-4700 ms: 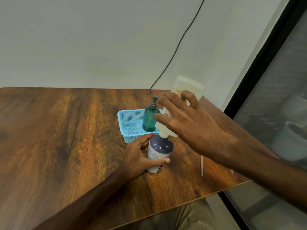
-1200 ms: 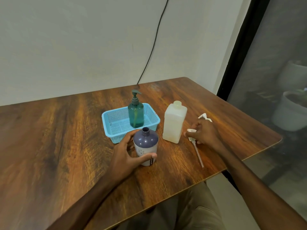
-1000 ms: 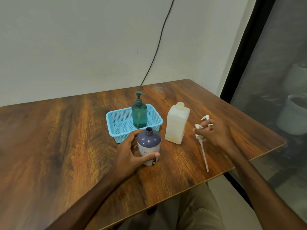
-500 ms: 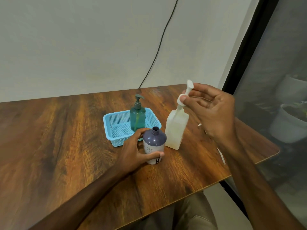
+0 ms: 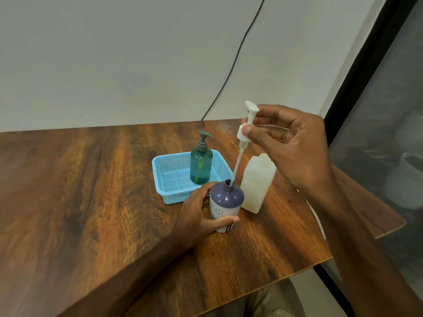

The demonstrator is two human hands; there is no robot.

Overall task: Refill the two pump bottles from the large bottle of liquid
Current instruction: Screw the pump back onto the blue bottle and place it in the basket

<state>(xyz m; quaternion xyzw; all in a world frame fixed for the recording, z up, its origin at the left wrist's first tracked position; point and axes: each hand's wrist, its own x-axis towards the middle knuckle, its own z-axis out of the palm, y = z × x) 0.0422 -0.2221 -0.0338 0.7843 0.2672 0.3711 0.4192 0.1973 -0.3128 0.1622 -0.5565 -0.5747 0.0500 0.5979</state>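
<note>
Glossy wooden bench (image 5: 91, 191), pale wall (image 5: 114, 53): left hand (image 5: 196, 216) grips a round purple plastic bottle (image 5: 225, 200); right hand (image 5: 293, 145) pinches a white plastic pump (image 5: 250, 115).

Left hand (image 5: 199, 216): low, arm stretched forward, fingers and thumb curled round the purple bottle (image 5: 225, 202).
Right hand (image 5: 290, 143): raised, thumb and fingertips pinching the white pump (image 5: 246, 126).

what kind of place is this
Probably a plain room in a home or small office: a wood-grain table against a bare wall, a cable running down it, and a dark-framed screen on the right with pots dimly behind it.
</note>
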